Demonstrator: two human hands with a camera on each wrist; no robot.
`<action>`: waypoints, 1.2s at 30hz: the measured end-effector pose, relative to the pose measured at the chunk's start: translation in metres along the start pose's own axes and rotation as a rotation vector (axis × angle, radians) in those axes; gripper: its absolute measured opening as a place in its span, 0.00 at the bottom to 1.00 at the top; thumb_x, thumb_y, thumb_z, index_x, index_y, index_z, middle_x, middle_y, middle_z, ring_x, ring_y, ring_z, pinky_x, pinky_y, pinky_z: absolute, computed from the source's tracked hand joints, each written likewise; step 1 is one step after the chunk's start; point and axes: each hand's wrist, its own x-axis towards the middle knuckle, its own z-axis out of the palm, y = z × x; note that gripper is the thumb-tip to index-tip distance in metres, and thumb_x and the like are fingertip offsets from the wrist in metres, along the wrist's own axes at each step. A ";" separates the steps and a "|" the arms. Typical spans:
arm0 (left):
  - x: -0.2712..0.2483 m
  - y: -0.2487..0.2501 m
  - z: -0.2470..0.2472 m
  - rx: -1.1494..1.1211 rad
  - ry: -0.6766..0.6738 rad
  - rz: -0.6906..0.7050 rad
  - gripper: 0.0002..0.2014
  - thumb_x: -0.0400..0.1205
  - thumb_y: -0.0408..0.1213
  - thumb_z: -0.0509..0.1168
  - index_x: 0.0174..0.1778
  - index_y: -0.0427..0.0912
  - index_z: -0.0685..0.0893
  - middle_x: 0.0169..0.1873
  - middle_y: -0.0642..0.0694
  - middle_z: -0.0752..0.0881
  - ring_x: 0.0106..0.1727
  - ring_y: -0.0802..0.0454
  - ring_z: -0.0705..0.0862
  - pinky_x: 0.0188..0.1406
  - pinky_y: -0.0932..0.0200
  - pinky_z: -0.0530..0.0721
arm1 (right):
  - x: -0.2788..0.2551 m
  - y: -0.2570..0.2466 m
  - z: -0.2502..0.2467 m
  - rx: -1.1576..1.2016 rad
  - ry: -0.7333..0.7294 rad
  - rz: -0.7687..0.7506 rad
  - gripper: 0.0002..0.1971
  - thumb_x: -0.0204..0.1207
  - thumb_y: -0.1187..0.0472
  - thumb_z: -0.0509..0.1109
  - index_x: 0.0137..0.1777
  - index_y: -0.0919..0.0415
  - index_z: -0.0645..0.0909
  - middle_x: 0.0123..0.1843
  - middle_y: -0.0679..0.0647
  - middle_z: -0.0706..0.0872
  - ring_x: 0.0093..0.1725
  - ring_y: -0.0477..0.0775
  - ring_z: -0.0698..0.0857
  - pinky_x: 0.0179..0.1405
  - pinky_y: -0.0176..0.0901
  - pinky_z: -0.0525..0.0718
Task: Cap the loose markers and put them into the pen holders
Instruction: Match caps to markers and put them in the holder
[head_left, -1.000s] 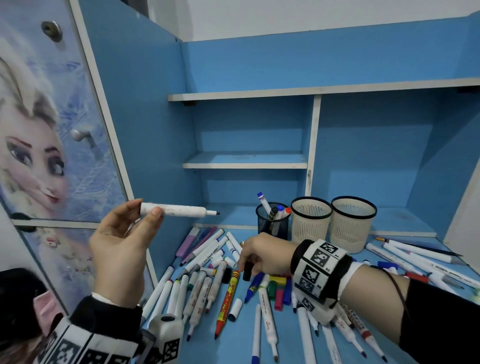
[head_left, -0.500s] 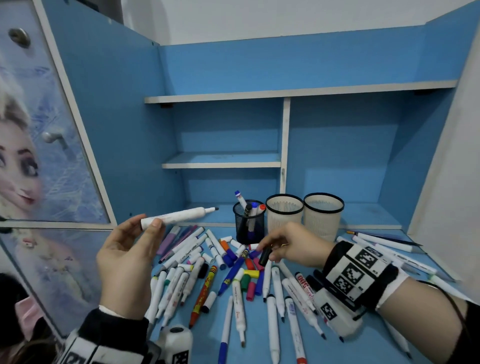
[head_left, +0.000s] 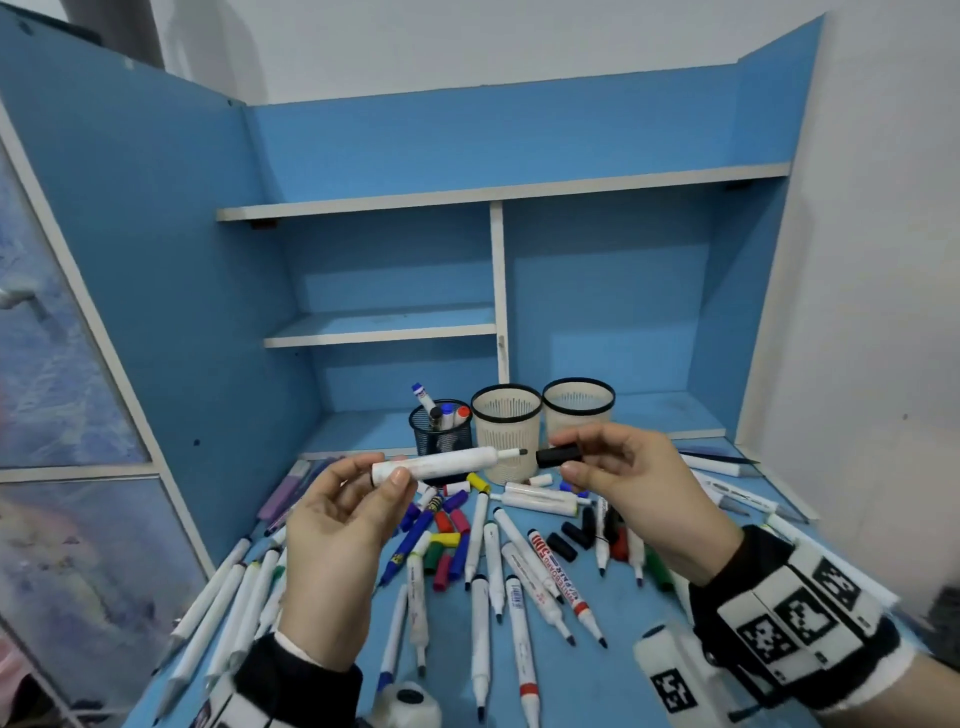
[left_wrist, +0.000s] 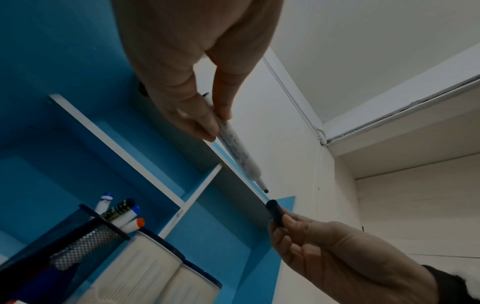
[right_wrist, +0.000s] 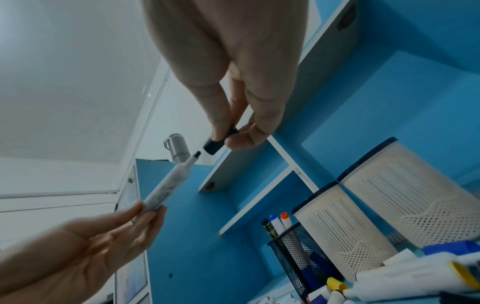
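Looking down from the head, we pinch a white uncapped marker in our left hand and a black plastic cap in our right hand, nib just short of it. Only 4 markers stand in the black mesh holder; 2 cream holders look empty, dozens of loose markers remain. Both wrist views confirm the gap.
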 end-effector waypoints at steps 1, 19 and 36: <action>-0.002 -0.001 0.003 0.005 -0.013 -0.001 0.10 0.75 0.26 0.68 0.52 0.34 0.82 0.46 0.34 0.89 0.42 0.52 0.90 0.38 0.69 0.85 | -0.004 -0.001 -0.001 0.012 0.010 -0.003 0.15 0.73 0.76 0.71 0.46 0.54 0.87 0.46 0.59 0.90 0.42 0.52 0.86 0.47 0.37 0.86; -0.014 0.007 0.012 0.289 -0.299 0.005 0.08 0.76 0.23 0.67 0.46 0.37 0.89 0.35 0.39 0.91 0.35 0.50 0.90 0.36 0.70 0.85 | -0.036 -0.011 0.004 -0.065 0.034 -0.183 0.18 0.74 0.78 0.67 0.45 0.52 0.86 0.34 0.49 0.88 0.34 0.48 0.86 0.38 0.33 0.84; -0.004 -0.016 -0.054 0.313 -0.134 -0.099 0.07 0.77 0.25 0.67 0.46 0.37 0.87 0.33 0.41 0.91 0.34 0.55 0.89 0.38 0.70 0.86 | -0.023 0.004 -0.027 -0.501 -0.014 -0.048 0.15 0.73 0.73 0.72 0.44 0.48 0.85 0.44 0.49 0.90 0.40 0.45 0.86 0.44 0.33 0.83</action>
